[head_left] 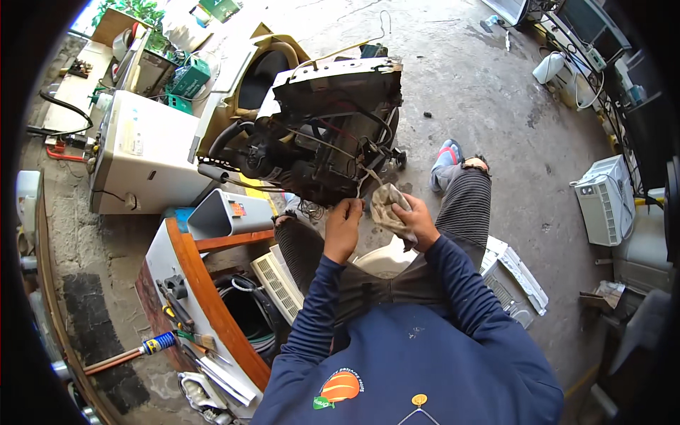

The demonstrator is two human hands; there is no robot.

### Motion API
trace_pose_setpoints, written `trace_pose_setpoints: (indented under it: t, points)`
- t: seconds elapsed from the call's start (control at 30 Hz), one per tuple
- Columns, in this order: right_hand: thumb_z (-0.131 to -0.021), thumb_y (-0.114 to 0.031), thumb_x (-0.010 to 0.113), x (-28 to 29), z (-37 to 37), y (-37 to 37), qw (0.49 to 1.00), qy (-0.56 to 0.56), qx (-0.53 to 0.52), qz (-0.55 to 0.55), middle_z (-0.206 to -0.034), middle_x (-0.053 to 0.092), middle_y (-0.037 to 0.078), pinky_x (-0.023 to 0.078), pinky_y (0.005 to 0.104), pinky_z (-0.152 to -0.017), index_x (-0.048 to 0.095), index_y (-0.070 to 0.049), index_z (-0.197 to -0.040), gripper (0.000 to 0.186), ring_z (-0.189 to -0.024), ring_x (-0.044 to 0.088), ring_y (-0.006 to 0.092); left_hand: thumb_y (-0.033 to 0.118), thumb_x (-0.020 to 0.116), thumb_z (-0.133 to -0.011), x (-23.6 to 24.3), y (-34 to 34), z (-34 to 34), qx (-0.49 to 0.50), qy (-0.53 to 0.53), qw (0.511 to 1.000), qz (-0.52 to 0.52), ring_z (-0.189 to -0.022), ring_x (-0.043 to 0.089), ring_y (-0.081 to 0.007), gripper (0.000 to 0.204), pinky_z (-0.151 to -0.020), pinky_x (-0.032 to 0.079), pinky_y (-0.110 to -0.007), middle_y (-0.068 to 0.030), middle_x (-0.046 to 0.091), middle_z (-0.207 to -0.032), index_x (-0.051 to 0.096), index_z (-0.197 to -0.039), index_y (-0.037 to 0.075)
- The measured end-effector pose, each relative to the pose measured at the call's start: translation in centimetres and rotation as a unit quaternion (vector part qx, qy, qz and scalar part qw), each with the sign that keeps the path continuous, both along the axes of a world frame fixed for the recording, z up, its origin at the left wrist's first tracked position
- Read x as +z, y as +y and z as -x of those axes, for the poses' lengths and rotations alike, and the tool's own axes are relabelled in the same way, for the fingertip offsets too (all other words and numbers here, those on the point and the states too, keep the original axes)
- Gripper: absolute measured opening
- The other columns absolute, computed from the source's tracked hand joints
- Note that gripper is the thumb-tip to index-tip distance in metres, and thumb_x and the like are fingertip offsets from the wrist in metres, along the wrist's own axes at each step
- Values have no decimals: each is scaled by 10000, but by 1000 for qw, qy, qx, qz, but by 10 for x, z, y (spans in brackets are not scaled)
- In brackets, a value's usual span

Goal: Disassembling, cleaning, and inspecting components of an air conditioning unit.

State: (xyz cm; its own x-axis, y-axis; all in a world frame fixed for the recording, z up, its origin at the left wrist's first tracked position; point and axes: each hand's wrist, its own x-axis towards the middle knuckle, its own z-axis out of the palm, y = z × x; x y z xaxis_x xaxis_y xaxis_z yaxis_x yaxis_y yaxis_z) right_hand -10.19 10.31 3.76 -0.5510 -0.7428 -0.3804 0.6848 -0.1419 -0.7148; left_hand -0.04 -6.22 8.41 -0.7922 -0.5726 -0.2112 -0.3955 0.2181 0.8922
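A grimy black machine chassis (312,134), with motor, hoses and wires, stands tilted in front of me. My left hand (346,225) is closed, pinching a thin light-coloured cord (360,188) that hangs from the machine's lower right part. Just right of it, my right hand (418,221) grips a stained beige rag (389,205); part of the cord runs behind or into the rag, and I cannot tell which.
A white appliance cabinet (138,163) is at left, below a cluttered bench. A wood-edged board (188,262) holds tools and a spray can (157,343). A white air-conditioner unit (602,202) sits at right. Loose vented panels (513,273) lie beside my legs on the concrete floor.
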Motion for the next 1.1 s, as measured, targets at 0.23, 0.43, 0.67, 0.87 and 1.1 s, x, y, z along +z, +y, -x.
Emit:
trace_pose_setpoints:
  t: [0.23,0.43,0.67,0.87,1.1]
  points:
    - [-1069,-253,582,-5,9,8,991,43,-64,-112,-949,712,74,511,212,-685,669,19,-1126,291,-751,641,108,195,585,-1046,-11,22,32,90,108,974,-178,-890,636,-149,293,-786,505,-281,-103,681,-1008,595,-1275,13]
    - [-1082,-269,540,-1,22,8,981,15,-130,-141,-963,731,74,518,220,-674,677,-12,-1117,294,-727,661,118,237,624,-1018,-12,32,66,117,40,965,-231,-874,663,-160,385,-734,516,-266,-84,672,-936,572,-1272,-47]
    - [-1085,-329,518,-13,26,10,970,-103,-221,17,-1029,745,77,547,247,-710,672,-15,-1170,360,-786,698,142,271,647,-1004,16,51,71,203,112,933,-274,-820,677,-165,360,-707,526,-283,-97,685,-910,603,-1198,-29]
    - [-1091,-341,478,-19,29,2,962,-129,-233,55,-1115,740,72,564,280,-790,654,-8,-1239,405,-874,711,159,264,617,-1001,41,29,96,240,221,725,-607,-805,671,-188,323,-738,542,-334,-93,675,-893,621,-1182,-3]
    - [-1103,-353,402,-18,25,15,953,-121,-257,102,-1221,720,85,558,323,-910,620,-16,-1332,462,-1022,702,179,351,573,-1013,24,26,71,219,191,753,-590,-749,640,-190,336,-735,532,-323,-108,720,-921,681,-1056,36]
